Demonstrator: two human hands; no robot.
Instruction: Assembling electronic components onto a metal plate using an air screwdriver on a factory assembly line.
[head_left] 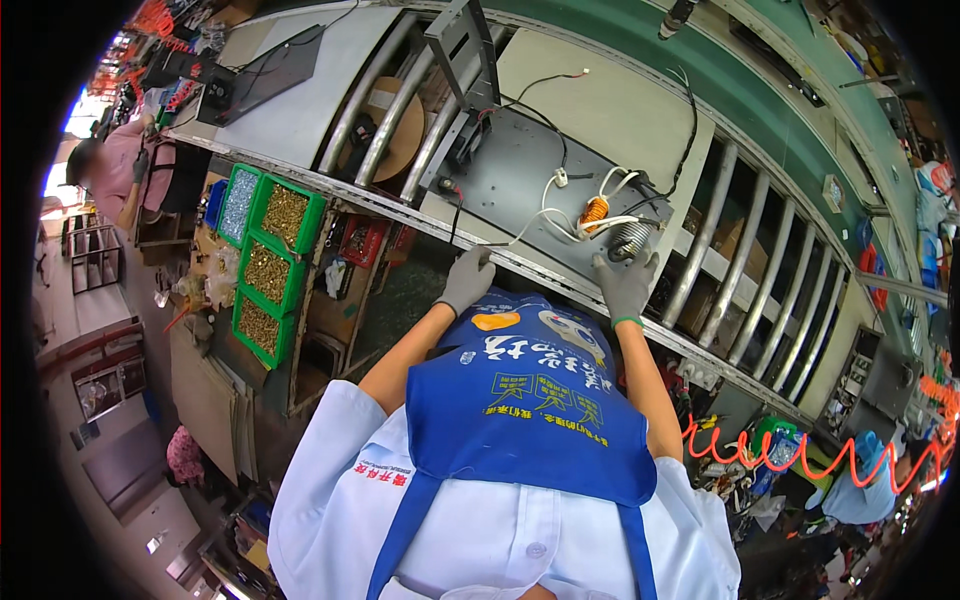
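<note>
A dark metal panel with an upright bracket at its left end lies in front of me. My left hand, in a grey glove, is at the panel's near edge. Its fingers are closed on the end of a thin white cable. My right hand, gloved too, has its fingers apart at the near edge, just below a silvery coiled part; whether it touches the coil I cannot tell. Beside the coil, an orange-wrapped coil sits among white cables. A white connector lies on the panel.
The panel rests on a pale board over a roller conveyor. Green bins of brass-coloured and silvery small parts stand to the left. Another dark panel lies farther left, near a person in pink. An orange coiled hose hangs at right.
</note>
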